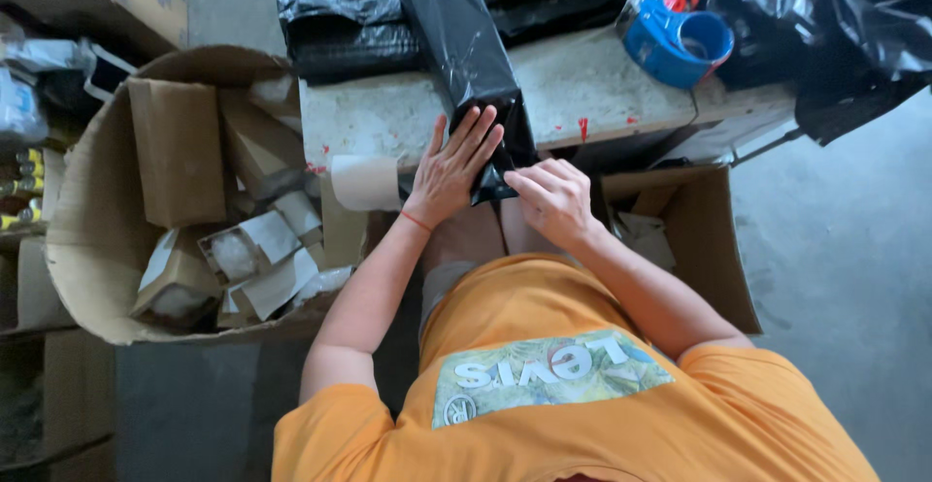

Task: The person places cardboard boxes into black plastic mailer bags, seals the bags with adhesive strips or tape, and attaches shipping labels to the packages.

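Note:
A long parcel wrapped in black plastic lies across a small white tabletop, its near end hanging over the front edge. My left hand lies flat on that end with fingers spread, pressing the wrap. My right hand pinches the black plastic at the parcel's lower corner. A thin red band circles my left wrist.
A blue tape dispenser sits on the table's right side. Black plastic bags are heaped at the back. A large open carton full of small boxes stands at left; another open carton is at right. A white label hangs off the table edge.

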